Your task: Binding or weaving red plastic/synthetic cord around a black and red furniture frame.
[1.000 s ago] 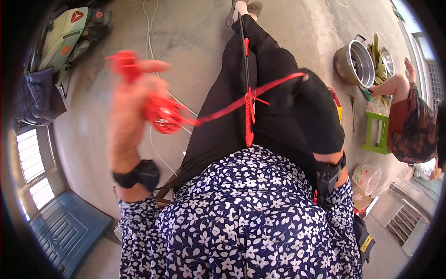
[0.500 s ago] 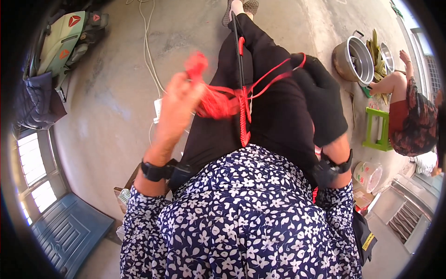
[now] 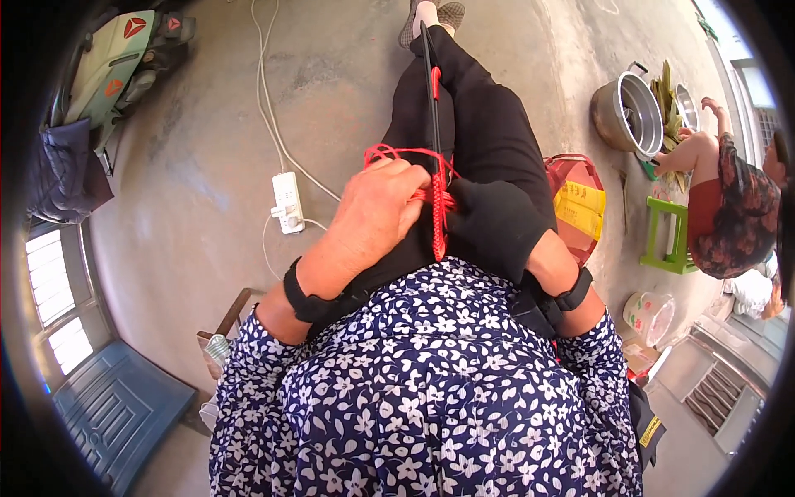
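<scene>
A long thin black piece (image 3: 430, 79) runs from my feet up to my lap. Tight red braiding (image 3: 439, 222) covers its near end, and a short red wrap shows farther up. My bare left hand (image 3: 373, 214) is closed with red cord (image 3: 385, 151) at its fingertips, just left of the braiding. A loop of that cord arcs across the black piece. On the other side, my right hand (image 3: 497, 222), in a black glove, pinches red strands against the braiding; its fingertips are partly hidden.
A white power strip (image 3: 286, 202) with cables lies on the floor at left. Beside my right leg is a red bag (image 3: 575, 195). At right stand a metal pot (image 3: 611, 116), a green stool (image 3: 667, 236) and a seated person (image 3: 733, 199). A scooter (image 3: 108, 74) is far left.
Both hands have come together at the braiding. The red cord bundle that my left hand held out to the left is now mostly hidden. My right hand has moved inward, uncovering the red bag.
</scene>
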The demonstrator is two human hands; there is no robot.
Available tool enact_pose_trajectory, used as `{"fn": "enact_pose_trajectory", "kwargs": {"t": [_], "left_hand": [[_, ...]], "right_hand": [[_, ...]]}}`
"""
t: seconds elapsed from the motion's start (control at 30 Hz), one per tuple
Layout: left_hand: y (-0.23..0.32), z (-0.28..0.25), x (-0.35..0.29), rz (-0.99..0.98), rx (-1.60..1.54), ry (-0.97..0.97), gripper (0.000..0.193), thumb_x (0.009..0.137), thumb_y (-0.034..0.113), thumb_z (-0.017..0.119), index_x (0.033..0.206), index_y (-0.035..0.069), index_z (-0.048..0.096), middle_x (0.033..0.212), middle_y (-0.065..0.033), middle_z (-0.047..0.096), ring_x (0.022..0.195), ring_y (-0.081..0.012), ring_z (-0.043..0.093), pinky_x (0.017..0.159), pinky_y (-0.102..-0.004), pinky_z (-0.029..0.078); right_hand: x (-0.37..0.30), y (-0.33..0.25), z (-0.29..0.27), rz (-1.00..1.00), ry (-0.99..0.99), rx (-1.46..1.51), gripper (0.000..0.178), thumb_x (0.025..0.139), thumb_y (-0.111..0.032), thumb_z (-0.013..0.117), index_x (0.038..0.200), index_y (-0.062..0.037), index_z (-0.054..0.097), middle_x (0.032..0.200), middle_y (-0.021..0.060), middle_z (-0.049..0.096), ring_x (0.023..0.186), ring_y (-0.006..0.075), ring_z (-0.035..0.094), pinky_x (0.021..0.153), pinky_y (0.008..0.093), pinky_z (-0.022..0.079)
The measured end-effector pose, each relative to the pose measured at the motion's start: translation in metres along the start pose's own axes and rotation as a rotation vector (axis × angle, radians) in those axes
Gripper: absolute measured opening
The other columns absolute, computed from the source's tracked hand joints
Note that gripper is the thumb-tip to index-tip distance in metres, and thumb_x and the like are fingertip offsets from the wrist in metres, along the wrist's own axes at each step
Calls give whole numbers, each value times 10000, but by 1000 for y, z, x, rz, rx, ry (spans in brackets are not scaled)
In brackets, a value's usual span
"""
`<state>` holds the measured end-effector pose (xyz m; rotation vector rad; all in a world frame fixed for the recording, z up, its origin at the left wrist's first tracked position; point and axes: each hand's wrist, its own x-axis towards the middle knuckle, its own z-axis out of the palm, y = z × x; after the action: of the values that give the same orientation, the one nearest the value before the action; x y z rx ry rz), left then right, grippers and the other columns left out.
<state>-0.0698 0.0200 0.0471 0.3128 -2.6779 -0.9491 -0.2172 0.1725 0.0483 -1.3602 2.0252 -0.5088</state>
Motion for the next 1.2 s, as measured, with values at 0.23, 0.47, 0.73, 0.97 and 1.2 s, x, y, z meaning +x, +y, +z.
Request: {"fn": "enact_pose_trajectory", "kwargs": {"t": [0.23,0.47,0.73,0.97,1.2], "left_hand": [[4,-27,1,-414,-543,83,397,908,97,636,1293,38,560,1043,-90,684,831,-119,640,717,-261,542],[38,-19,12,-437,-1895,-307,569,1017,386,471,1454,39,358,1314,-210,557,1082,-288,621,821,-343,554],[-7,-45,-12,-470,-2279,-26,483,1012,365,474,1300,-21,506,1090,-122,602,1010,-216,593,763,-297,528],[-6,-65,-73,-936,-1160,-17,298,999,198,500,1171,-31,583,676,-3,530,522,-76,463,450,-215,390],[-19,-73,-102,-842,-1063,-247,187,971,176,575,907,6,620,657,13,565,457,-20,384,410,-188,291]], "right_hand": [[-14,-12,-48,151,279,336,313,830,-181,661,1111,-43,668,862,132,701,776,233,670,728,336,516],[-72,-8,-88,54,853,1051,361,877,-147,620,1192,30,607,1117,108,661,1001,182,631,894,295,493],[-79,-6,-57,118,460,1853,395,938,-187,556,1281,10,544,1186,143,613,1026,209,611,904,342,509],[-11,-12,-1,358,-158,1173,275,899,-213,680,1093,-23,635,868,15,651,773,79,601,694,241,487],[-6,-16,12,313,-202,1145,248,920,-232,660,1050,-23,632,844,14,643,732,83,596,673,247,488]]}}
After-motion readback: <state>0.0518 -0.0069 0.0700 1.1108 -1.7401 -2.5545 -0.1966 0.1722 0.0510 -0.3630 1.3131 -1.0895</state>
